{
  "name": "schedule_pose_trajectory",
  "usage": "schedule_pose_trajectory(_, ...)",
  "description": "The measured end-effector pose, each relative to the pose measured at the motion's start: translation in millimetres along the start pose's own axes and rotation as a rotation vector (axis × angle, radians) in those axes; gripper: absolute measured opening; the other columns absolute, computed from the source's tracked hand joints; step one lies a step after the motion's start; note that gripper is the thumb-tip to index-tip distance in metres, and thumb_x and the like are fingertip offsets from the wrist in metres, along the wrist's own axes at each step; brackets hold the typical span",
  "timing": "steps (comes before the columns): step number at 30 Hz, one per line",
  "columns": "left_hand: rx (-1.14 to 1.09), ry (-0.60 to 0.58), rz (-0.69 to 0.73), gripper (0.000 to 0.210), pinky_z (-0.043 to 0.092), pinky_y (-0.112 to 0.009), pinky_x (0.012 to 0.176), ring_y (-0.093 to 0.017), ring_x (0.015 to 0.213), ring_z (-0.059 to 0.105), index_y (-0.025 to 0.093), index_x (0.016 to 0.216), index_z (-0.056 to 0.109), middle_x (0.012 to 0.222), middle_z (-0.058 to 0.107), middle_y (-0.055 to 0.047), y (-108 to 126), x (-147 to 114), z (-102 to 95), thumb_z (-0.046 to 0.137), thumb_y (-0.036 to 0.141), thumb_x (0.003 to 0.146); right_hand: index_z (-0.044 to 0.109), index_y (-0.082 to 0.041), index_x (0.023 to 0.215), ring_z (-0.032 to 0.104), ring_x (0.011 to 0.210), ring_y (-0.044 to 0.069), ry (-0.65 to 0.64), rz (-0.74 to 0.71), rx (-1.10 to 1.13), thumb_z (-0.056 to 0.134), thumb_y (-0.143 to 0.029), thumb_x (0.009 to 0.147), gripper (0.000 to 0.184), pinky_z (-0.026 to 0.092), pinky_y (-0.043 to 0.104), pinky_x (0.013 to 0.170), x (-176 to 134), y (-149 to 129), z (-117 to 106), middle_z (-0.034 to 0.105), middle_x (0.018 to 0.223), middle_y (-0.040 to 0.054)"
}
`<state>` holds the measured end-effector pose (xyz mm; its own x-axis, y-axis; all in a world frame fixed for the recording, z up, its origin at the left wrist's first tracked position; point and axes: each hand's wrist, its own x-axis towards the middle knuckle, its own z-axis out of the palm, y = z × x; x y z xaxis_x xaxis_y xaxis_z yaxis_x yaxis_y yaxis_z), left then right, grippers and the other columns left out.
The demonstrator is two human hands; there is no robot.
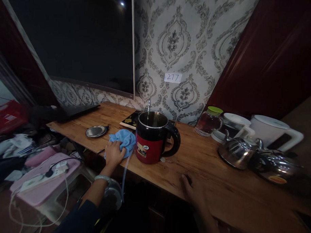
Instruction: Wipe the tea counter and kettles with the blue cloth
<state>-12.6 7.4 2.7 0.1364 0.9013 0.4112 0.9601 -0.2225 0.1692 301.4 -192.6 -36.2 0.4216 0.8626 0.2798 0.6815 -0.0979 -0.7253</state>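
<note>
My left hand [114,153] presses on a crumpled blue cloth [125,139] near the table's front edge, its fingers curled into the fabric. Just right of the cloth stands a red and black kettle [151,149], upright, its top uncovered and its black handle toward the right. A thin shiny tube [149,108] shows at the kettle's mouth. My right hand [195,191] lies low at the table's front edge, thumb apart from the fingers, holding nothing visible; shadow hides part of it. A round metal lid [96,131] lies left of the cloth.
On the wooden table [195,159], a glass jug with a green lid [209,121], white-lidded jugs [270,131] and shiny metal kettles [237,149] stand at the right. A black flowered panel [131,120] sits behind the kettle. A pink stool [42,178] holds a power strip [44,178].
</note>
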Motion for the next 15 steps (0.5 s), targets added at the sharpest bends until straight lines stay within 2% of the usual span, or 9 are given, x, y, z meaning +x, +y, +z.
schedule_pose_trajectory(15, 0.005, 0.003, 0.003, 0.033, 0.04, -0.043, 0.082, -0.033, 0.105, 0.056, 0.016, 0.102, 0.068, 0.101, 0.069, -0.013, -0.4, -0.4, 0.4, 0.046, 0.032, 0.082, 0.065, -0.022, 0.072, 0.064, 0.076, 0.024, -0.015, 0.01, -0.006, 0.043, -0.05, 0.087, 0.039, 0.046, 0.033, 0.071, 0.0, -0.9, -1.2, 0.07, 0.076, 0.0076)
